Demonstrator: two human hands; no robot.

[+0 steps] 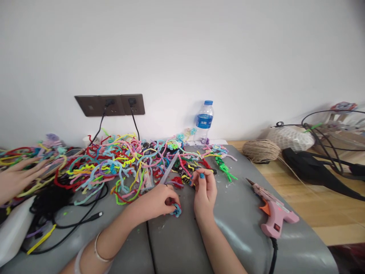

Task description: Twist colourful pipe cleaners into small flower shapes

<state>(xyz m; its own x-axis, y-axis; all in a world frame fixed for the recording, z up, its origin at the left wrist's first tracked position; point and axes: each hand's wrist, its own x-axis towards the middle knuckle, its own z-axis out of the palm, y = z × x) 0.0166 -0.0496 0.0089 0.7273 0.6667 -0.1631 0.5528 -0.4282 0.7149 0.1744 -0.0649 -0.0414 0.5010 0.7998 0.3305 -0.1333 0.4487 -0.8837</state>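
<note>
My left hand (161, 201) is closed around a small curled blue and red pipe-cleaner piece (177, 210), low over the grey table. Just to its right is my right hand (205, 194), upright with thumb and fingers pinched together. Whatever it may hold is hidden by the fingers. Behind both hands spreads a tangled heap of colourful pipe cleaners (125, 152). A translucent stick (170, 167) leans in front of the heap, beyond my left hand. A dark red fuzzy piece (177, 182) lies between and beyond the hands.
A pink glue gun (275, 215) lies at the right with its cord running down. Twine (261, 150), a plastic bottle (204, 121) and green pipe cleaners (224, 167) stand or lie farther back. Another person's hand (21, 177) reaches in at left, above black cables (82, 220).
</note>
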